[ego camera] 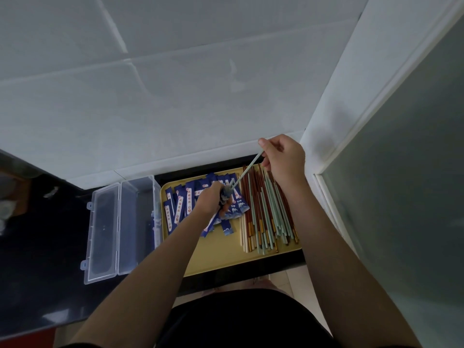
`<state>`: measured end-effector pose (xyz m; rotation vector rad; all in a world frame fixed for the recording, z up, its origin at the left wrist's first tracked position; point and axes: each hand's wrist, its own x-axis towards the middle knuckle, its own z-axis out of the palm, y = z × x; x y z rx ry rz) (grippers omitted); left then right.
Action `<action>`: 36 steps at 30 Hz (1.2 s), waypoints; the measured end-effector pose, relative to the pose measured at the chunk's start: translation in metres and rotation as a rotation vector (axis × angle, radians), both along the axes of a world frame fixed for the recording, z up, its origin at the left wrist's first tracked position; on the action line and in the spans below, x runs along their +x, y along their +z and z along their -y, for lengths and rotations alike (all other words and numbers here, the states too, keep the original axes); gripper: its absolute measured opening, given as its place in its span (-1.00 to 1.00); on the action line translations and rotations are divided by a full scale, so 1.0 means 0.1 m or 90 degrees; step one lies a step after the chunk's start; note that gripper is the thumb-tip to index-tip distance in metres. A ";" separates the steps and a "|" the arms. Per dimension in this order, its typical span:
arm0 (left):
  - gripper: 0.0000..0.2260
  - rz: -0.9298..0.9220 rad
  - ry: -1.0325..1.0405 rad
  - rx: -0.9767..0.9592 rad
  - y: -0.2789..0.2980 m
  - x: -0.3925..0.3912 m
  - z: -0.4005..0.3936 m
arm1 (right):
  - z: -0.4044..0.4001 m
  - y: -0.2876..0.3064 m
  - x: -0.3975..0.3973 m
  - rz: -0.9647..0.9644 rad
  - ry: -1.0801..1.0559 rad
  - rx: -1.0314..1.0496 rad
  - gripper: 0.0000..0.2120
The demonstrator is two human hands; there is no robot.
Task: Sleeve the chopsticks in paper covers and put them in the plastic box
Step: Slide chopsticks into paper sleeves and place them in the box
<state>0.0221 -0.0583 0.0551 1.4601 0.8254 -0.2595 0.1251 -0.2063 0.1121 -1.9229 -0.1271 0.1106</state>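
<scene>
Chopsticks (266, 209) are piled loose on the right half of a yellow tray (226, 252), long thin sticks in mint green, reddish brown and cream, some with gold bands near the ends. At 9 o'clock from that pile, on the same tray, sits a messy heap of paper covers (180, 207), flat narrow blue sleeves with white labels and a cloud print at one end.

One mint chopstick (247, 169) is up in the air, slanting from 1 o'clock down to 7 o'clock. Its lower tip meets the mouth of one blue sleeve (226, 197); can't tell how far in it goes.

At 9 o'clock of the tray is the plastic box (118, 229), clear and rectangular with its hinged lid flipped open flat to the left and small latches on the edge. Looks like something blue is in the box part, hard to say.

Everything's on a glossy black counter (45, 259) against a white tiled wall (175, 84), with a frosted glass panel (406, 172) at 3 o'clock.

Left hand (211, 199) has its fingers wrapped round the sleeve. Right hand (283, 159) pinches the top of the mint chopstick, fingers curled.
</scene>
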 end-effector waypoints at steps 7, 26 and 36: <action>-0.67 0.058 -0.045 0.044 0.14 0.13 -0.05 | -0.38 -0.26 -0.31 -0.011 0.135 -0.137 -0.71; -0.90 -0.016 0.187 0.461 -0.10 -0.59 -1.51 | -1.25 -0.66 -0.57 -0.124 0.221 -0.232 -0.54; -0.55 -0.187 -0.130 0.427 -0.68 -0.94 -1.86 | -1.39 -1.15 -0.81 -0.171 0.262 -0.548 -0.86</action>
